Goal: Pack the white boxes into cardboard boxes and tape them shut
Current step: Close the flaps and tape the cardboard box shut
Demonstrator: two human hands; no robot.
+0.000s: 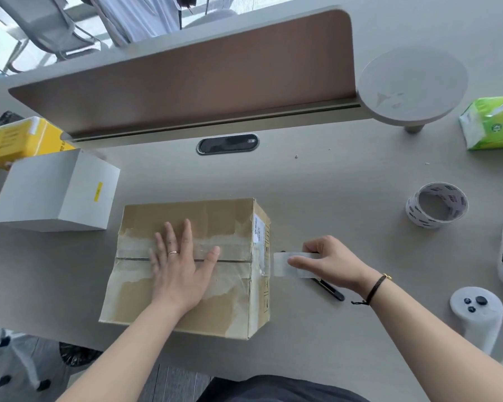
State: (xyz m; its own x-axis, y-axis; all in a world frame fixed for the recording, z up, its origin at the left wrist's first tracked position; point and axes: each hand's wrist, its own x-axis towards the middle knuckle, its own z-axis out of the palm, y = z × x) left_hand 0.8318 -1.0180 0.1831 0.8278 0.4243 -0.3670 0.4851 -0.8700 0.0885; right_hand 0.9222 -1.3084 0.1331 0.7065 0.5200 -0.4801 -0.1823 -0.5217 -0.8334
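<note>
The wide grey table (331, 184) is carrying everything, with a long brown-faced divider panel (201, 76) standing along its far side. The closed brown cardboard box (186, 309), its top flaps meeting in a seam under worn clear tape, is sitting in the middle of the table near the front edge and is serving as the landmark. Left of the cardboard box and a little farther back, a plain white box with a small yellow sticker (55, 192) is resting on the table, apart from it. Farther left of the cardboard box, a yellow carton (21, 140) is lying behind the white box. The left hand (180, 265) is pressing flat on top of the cardboard box across the seam, its fingers (172, 233) straight and spread apart. Just right of the cardboard box, the right hand (328, 262) is pinching a strip of clear tape (282, 264), fingers clamped on it, the strip's other end reaching the box's right side. Well right of the cardboard box, a roll of printed white tape (436, 204) is lying on the table. A black pen (328, 290) is lying under the right hand
</note>
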